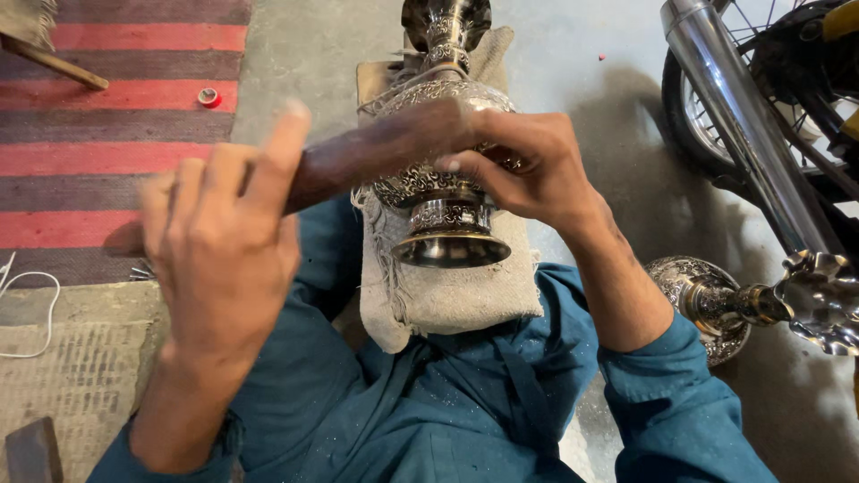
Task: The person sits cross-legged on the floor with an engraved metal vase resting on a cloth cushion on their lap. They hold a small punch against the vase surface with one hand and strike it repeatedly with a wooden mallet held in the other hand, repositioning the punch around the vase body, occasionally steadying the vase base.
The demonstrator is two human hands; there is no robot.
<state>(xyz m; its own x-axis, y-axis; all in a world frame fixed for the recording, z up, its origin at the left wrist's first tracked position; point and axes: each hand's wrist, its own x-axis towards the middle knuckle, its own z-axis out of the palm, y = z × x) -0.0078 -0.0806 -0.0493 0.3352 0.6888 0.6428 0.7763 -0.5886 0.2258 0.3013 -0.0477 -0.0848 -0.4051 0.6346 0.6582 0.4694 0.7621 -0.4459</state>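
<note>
An ornate engraved silver metal vase (443, 192) lies on its side on a beige cloth pad (447, 295) between my knees, base towards me. My left hand (224, 237) grips the near end of a dark brown wooden tool (376, 152) that reaches across the vase's belly. My right hand (528, 165) is closed over the tool's far end, pressing it against the engraved surface. Both hands are blurred a little. My teal sleeves and trousers fill the lower part of the view.
A second engraved metal piece (716, 304) with a scalloped end lies on the concrete floor at right. A motorcycle wheel and chrome exhaust pipe (743, 116) stand at top right. A red striped rug (107, 134) with a small tape roll (208, 97) lies at left, a white cable (36, 313) below it.
</note>
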